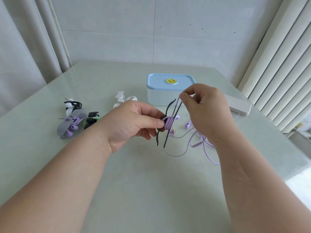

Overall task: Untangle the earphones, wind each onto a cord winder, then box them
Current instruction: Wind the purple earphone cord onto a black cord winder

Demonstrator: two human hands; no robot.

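I'm mid-wind on the lilac earphones [168, 123]. My left hand [134, 121] pinches the black cord winder [169, 105] above the desk [151, 182], with several turns round its core. My right hand [207, 108] pinches the cord taut above it, and slack trails to the right. Next comes another turn, I judge, keeping tension. The closed box [156, 81] sits at the far side.
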